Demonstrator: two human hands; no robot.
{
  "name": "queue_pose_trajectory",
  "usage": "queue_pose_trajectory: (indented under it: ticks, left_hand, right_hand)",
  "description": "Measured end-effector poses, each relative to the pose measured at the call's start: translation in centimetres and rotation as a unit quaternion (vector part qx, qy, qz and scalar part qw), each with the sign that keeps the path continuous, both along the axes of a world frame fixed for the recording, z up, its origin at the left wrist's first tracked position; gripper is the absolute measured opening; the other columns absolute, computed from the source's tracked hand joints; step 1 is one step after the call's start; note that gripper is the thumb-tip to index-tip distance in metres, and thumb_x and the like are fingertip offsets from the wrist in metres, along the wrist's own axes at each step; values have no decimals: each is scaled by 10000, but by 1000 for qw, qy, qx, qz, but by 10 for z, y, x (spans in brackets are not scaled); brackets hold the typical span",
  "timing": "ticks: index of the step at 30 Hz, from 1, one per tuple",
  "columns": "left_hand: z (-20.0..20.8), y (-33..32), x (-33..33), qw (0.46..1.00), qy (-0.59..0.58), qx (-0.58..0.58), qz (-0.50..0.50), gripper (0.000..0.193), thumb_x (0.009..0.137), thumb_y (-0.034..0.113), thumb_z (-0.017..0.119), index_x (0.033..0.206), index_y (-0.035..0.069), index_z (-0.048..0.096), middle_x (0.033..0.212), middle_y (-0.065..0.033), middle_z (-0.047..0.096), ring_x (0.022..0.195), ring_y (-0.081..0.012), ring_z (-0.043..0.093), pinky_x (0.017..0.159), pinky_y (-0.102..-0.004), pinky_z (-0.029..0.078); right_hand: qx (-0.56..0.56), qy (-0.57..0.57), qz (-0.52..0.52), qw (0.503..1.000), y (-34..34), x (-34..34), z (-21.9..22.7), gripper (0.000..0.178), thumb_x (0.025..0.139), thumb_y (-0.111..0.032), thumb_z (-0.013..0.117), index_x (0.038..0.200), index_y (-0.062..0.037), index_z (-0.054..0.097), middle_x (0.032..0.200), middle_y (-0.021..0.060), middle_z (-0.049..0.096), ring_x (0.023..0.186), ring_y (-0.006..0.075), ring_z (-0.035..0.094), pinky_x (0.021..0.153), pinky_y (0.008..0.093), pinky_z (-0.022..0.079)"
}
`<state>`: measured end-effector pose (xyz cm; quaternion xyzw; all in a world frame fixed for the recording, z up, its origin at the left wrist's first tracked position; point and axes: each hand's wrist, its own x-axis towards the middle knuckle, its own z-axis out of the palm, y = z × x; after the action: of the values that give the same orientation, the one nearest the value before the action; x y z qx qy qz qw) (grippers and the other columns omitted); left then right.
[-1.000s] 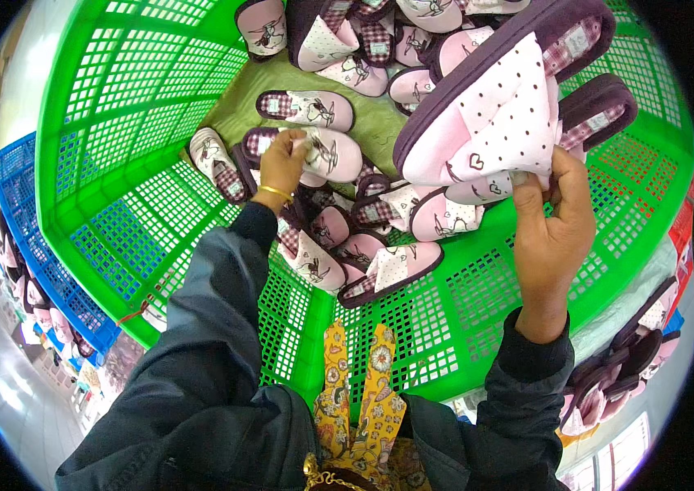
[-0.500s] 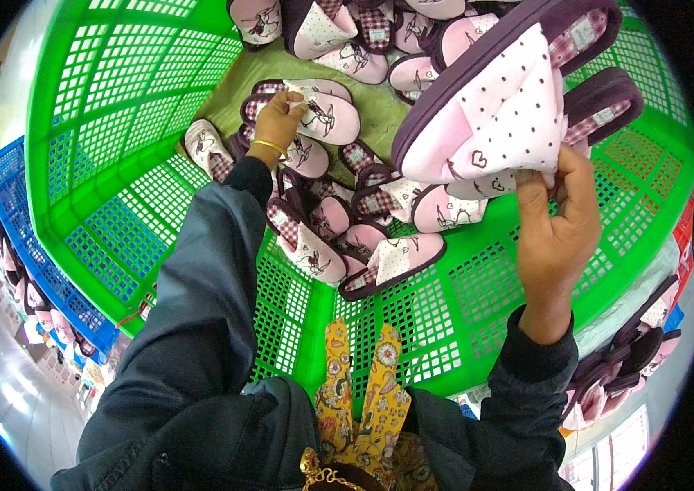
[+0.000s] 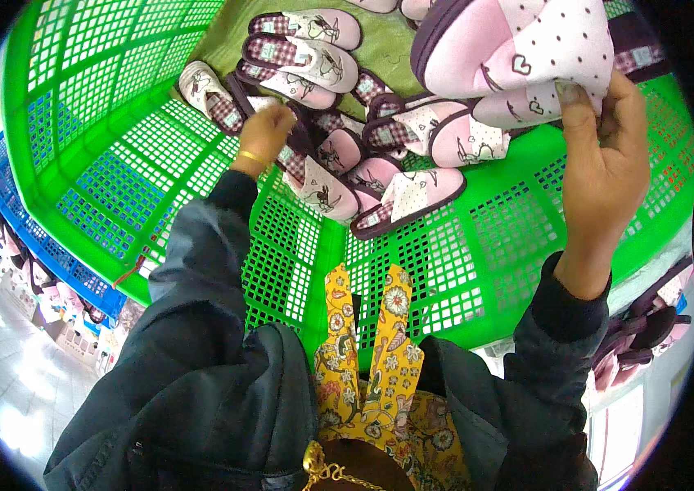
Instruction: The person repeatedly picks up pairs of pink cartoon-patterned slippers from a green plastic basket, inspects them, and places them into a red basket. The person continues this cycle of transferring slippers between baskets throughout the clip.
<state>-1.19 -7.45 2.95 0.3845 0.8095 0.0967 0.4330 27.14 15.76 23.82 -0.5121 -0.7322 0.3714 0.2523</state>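
Head view: the right hand [image 3: 605, 164] has its grip clamped on a pink dotted slipper [image 3: 519, 45], raised above the green crate [image 3: 478, 262]. Deeper inside the crate, the left hand [image 3: 265, 135] closes its grip on a plaid-lined slipper [image 3: 314, 184] in the pile.

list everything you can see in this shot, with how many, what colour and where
Slipper: one, pink with dots and hearts, held up at top right.
Slippers: a dozen or so, pink, white and plaid, piled in the crate.
Crate: one, green mesh, fills the middle.
Blue crate: one, at left beyond the green one.
More slippers: several, pink and dark, lower right.
Scarf: one, yellow floral, bottom centre.
Left hand: on the pile, gold bangle at wrist.
Right hand: grips the raised slipper.
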Motion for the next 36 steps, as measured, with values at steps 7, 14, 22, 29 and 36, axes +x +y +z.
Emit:
queue_pose_trajectory:
  ticks: [7, 14, 22, 29, 36]
  left_hand:
    - [18, -71, 45, 975, -42, -154, -153, 391, 797, 408, 656, 769, 19, 640, 722, -147, 634, 680, -294, 613, 630, -380, 466]
    - [16, -85, 51, 990, -80, -87, 70, 320, 805, 332, 660, 824, 20, 592, 718, -154, 626, 657, -281, 613, 613, -372, 469]
    - [-27, 3, 8, 992, 55, -1, 116, 405, 740, 275, 707, 971, -17, 546, 825, -205, 638, 776, -349, 627, 715, -397, 490]
    - [-79, 53, -18, 991, 120, -59, 18, 734, 704, 270, 733, 1281, -18, 383, 1107, -301, 586, 1066, -407, 568, 901, -417, 460]
    - [-111, 50, -23, 975, 134, -21, -174, 511, 796, 291, 628, 1241, 69, 511, 1064, -191, 644, 1017, -360, 604, 863, -431, 475]
  right_hand:
    - [-36, 32, 1, 999, 1, -2, -3, 217, 902, -68, 601, 1100, 13, 568, 929, 23, 605, 830, 73, 546, 707, 199, 441]
    - [7, -40, -10, 999, 2, -4, 1, 228, 897, -73, 609, 1106, 9, 570, 907, 5, 603, 764, 52, 521, 667, 178, 415]
    - [27, -23, -12, 999, -1, -8, 10, 241, 796, 7, 632, 1036, -12, 612, 856, 63, 604, 721, 116, 552, 648, 231, 453]
    - [38, -10, 47, 998, -1, -9, 8, 231, 869, -26, 612, 1094, 5, 570, 912, 3, 585, 785, 54, 534, 691, 195, 445]
    - [36, 15, 61, 997, 0, -20, 14, 211, 856, -12, 609, 1065, 3, 582, 901, 10, 597, 772, 60, 545, 677, 207, 453]
